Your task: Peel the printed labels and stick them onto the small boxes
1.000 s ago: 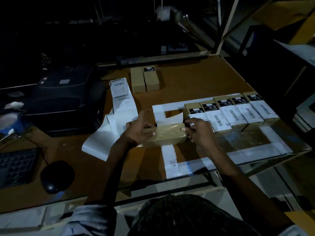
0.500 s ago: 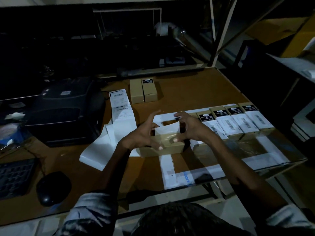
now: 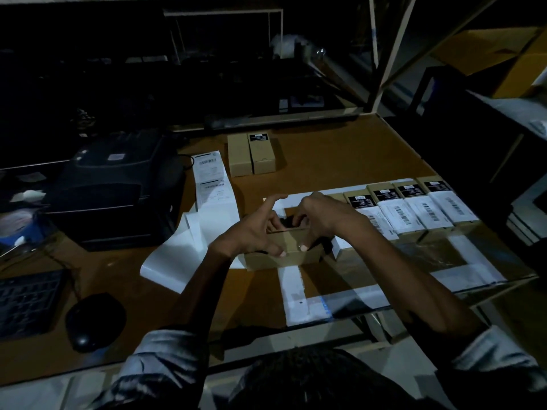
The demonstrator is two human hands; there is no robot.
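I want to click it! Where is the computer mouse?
In the head view the black mouse sits at the lower left of the table, just right of the keyboard and in front of the label printer.

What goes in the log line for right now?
hands: left, right grip box | labelled boxes: right | label strip: left

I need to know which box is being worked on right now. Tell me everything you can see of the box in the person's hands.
The small box is plain brown cardboard, oblong, lying lengthwise across the table, left of the labelled row. No white label shows on it. The left hand and right hand grip its top from both ends, thumbs on the near face. Dim light hides finer detail.
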